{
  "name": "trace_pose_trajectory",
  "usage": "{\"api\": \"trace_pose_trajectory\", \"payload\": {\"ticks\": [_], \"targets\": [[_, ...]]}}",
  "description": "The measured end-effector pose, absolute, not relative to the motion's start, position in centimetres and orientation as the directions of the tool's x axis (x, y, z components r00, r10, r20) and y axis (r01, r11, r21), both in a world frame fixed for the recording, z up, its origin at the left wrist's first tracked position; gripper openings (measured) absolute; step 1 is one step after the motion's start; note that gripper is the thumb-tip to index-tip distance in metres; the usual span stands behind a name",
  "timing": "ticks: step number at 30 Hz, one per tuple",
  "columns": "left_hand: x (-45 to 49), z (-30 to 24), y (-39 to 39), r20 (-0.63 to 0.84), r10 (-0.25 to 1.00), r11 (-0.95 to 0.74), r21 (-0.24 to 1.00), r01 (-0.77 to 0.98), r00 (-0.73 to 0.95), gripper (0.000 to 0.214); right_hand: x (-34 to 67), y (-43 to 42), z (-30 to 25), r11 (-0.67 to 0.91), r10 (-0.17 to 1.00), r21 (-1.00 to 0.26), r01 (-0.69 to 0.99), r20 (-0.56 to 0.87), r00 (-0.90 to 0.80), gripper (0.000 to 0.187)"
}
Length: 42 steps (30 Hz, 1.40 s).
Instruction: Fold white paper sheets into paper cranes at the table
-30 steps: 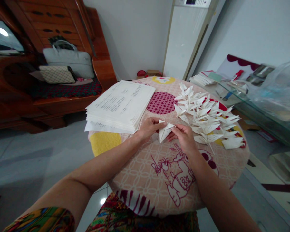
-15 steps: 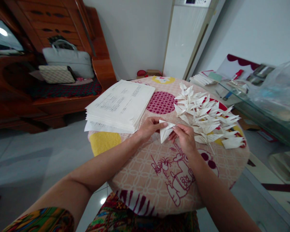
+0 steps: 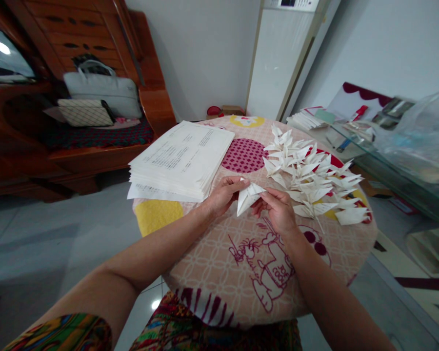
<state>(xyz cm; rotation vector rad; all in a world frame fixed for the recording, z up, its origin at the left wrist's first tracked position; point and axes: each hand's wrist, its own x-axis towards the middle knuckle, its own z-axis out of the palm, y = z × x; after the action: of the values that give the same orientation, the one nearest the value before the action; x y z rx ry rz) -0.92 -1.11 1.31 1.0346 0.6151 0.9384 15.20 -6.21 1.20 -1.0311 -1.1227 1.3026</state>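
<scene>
Both hands pinch one small folded white paper piece (image 3: 247, 196) just above the round table (image 3: 219, 273). My left hand (image 3: 224, 194) grips its upper left edge with closed fingers. My right hand (image 3: 277, 208) pinches its right corner. The piece is a pointed, partly folded shape, its tip hanging down to the left. A heap of several finished folded paper shapes (image 3: 310, 178) lies to the right of my hands. A thick stack of printed sheets (image 3: 181, 161) rests to the left, jutting over the table's edge.
The table wears a pink patterned cloth with cartoon prints. A wooden bench (image 3: 95, 141) with bags (image 3: 102, 90) stands at the left. A glass-topped table (image 3: 395, 151) with clutter and a plastic bag is at the right. A white cabinet (image 3: 281, 58) stands behind.
The folded piece has swung a little left and down between my fingers. My right hand has shifted slightly along its edge. The left hand stays put.
</scene>
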Motion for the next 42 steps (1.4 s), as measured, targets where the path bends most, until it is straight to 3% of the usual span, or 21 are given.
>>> {"api": "trace_pose_trajectory", "payload": {"ticks": [6, 10, 12, 14, 17, 20, 25, 34, 38, 42], "targets": [[-1.2, 0.9, -0.4, -0.077, 0.877, 0.199, 0.957, -0.211, 0.475, 0.030, 15.8, -5.7, 0.8, -0.104, 0.994, -0.980, -0.168, -0.096, -0.057, 0.025], [-1.7, -0.3, 0.6, -0.202, 0.861, 0.168, 0.979, 0.116, 0.466, 0.019, 16.1, -5.1, -0.3, -0.276, 0.961, -0.956, 0.098, -0.277, 0.004, 0.024], [-2.0, -0.7, 0.8, -0.167, 0.875, 0.034, 0.957, 0.287, 0.454, 0.013, 16.2, -4.7, -0.8, -0.226, 0.974, -0.920, 0.320, -0.212, 0.078, 0.024], [-2.1, -0.8, 0.9, -0.026, 0.900, -0.170, 0.899, 0.403, 0.436, 0.009, 16.4, -4.4, -1.3, -0.081, 0.993, -0.842, 0.534, -0.022, 0.116, 0.018], [-2.3, -0.8, 0.9, 0.177, 0.877, -0.396, 0.793, 0.463, 0.448, 0.015, 16.8, -4.1, -1.8, 0.081, 0.980, -0.723, 0.686, 0.185, 0.080, 0.003], [-2.7, -0.9, 1.3, 0.182, 0.829, -0.450, 0.779, 0.437, 0.528, 0.020, 17.1, -4.0, -1.9, 0.055, 0.989, -0.755, 0.654, 0.133, 0.071, 0.004], [-3.3, -0.9, 1.9, 0.137, 0.801, -0.431, 0.807, 0.403, 0.582, 0.023, 17.0, -3.9, -1.3, -0.151, 0.987, -0.892, 0.427, -0.115, 0.110, 0.007], [-3.2, -1.2, 2.0, 0.139, 0.777, -0.439, 0.818, 0.370, 0.614, 0.017, 15.8, -4.4, -0.7, -0.208, 0.975, -0.957, 0.203, -0.187, 0.117, 0.013], [-2.7, -1.0, 1.7, 0.150, 0.776, -0.509, 0.724, 0.467, 0.613, 0.020, 15.7, -4.4, -0.3, -0.270, 0.961, -0.897, 0.351, -0.226, 0.162, 0.012], [-2.1, -0.8, 1.1, 0.193, 0.778, -0.579, 0.591, 0.562, 0.598, 0.019, 16.1, -3.9, -0.2, -0.190, 0.980, -0.745, 0.640, -0.108, 0.165, 0.012]]}}
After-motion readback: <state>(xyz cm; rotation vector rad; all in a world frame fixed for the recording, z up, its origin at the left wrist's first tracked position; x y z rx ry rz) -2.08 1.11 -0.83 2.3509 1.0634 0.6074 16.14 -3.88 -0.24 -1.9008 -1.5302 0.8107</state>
